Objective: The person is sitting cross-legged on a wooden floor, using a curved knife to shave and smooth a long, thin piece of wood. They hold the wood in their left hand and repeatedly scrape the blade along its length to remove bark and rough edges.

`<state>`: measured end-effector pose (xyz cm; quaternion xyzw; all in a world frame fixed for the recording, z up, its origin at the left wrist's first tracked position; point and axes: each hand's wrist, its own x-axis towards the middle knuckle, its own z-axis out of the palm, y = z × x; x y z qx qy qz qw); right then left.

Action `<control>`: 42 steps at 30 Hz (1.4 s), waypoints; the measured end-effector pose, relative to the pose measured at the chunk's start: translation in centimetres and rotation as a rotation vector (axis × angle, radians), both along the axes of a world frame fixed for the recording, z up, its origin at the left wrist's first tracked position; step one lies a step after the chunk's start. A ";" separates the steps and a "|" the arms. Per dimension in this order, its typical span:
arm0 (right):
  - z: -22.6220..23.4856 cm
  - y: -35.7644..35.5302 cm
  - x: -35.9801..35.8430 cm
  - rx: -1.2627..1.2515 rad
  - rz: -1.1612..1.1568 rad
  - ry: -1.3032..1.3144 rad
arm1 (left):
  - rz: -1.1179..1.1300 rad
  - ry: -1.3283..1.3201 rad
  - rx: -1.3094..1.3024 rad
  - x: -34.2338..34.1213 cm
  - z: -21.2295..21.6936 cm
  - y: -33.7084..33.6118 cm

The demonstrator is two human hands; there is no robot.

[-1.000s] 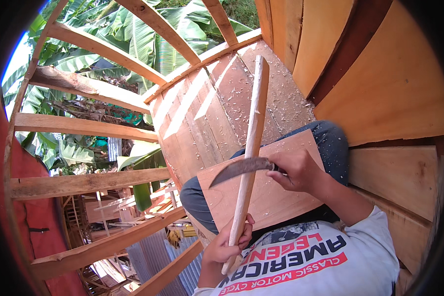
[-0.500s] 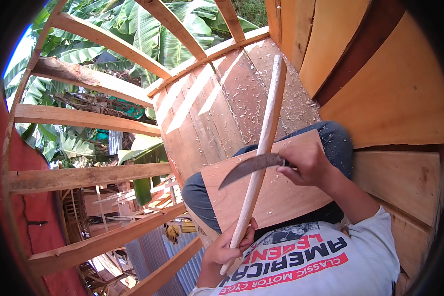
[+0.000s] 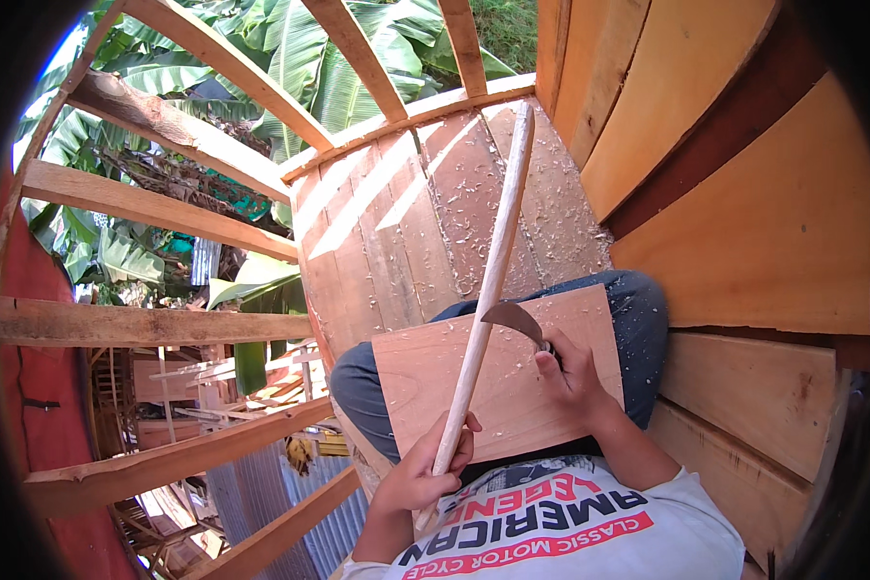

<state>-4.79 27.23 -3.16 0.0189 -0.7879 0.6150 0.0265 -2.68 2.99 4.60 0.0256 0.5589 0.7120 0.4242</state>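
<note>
A long pale wooden stick (image 3: 493,271) rises from my lap toward the far floorboards. My left hand (image 3: 425,474) is shut around its lower end. My right hand (image 3: 572,377) grips the handle of a curved dark blade (image 3: 510,319), whose edge lies against the stick about midway up. Both hands rest over a flat wooden board (image 3: 512,387) lying across my jeans-clad knees (image 3: 638,319). Small wood shavings dot the board and my jeans.
A plank floor (image 3: 406,242) strewn with shavings stretches ahead. Open timber railings (image 3: 155,324) stand on the left, with banana leaves and corrugated sheets beyond and below. A wall of orange-brown planks (image 3: 744,193) closes the right side.
The stick has swung so its tip points further right. The blade has slid in along the stick, and less of it shows to the left.
</note>
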 end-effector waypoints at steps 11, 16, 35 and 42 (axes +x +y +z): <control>3.2 4.4 -2.1 0.252 -0.106 0.242 | -0.062 0.074 -0.135 0.1 0.1 1.5; 4.3 5.3 -3.8 0.395 -0.190 0.368 | -0.117 0.081 -0.143 0.5 0.5 1.0; 5.1 4.0 -4.1 0.528 -0.179 0.367 | -0.099 0.013 -0.078 2.4 0.4 -1.1; 4.6 5.3 -5.0 0.600 -0.290 0.364 | -0.067 0.060 -0.103 2.7 0.1 -1.7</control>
